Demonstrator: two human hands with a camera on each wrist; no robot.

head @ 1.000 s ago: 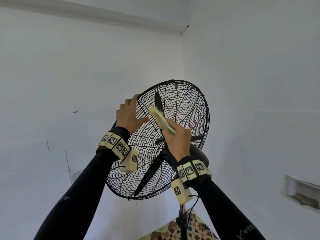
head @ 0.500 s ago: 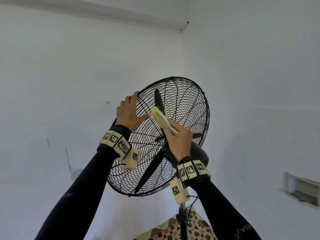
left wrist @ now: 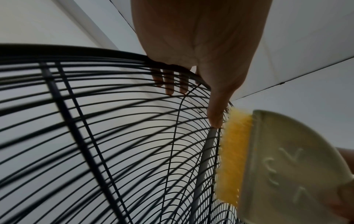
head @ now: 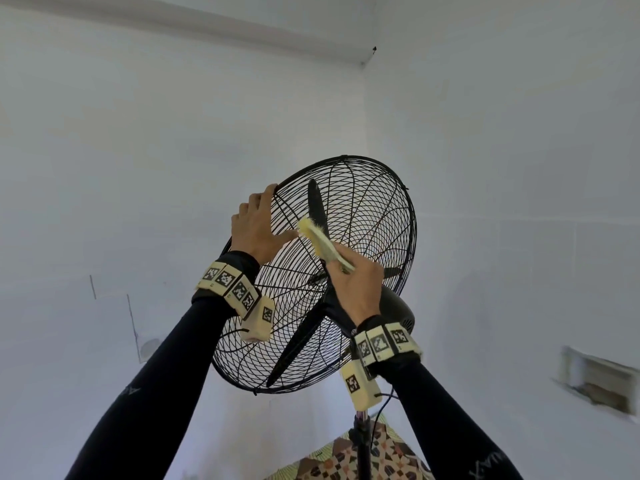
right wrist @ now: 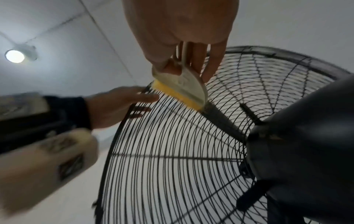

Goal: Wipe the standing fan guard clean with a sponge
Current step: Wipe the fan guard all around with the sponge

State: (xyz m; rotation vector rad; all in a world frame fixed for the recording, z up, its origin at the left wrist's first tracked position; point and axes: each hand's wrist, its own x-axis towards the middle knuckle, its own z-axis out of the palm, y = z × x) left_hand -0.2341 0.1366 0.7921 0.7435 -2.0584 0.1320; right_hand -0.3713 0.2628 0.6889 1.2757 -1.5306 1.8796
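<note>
Right fingers (right wrist: pixel 193 59) pinch the sponge (head: pixel 320 243) against the guard (head: pixel 374 216); left fingers (left wrist: pixel 169 84) seemingly hook its rim.

Only illegible raised marks show on the sponge (left wrist: pixel 283 163) backing.

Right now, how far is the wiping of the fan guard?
Done: nothing shows as finished. In hand: the left hand steadies the fan guard at its rim; the right hand presses the sponge on its upper rear wires. Left: seemingly the remaining wires.
</note>
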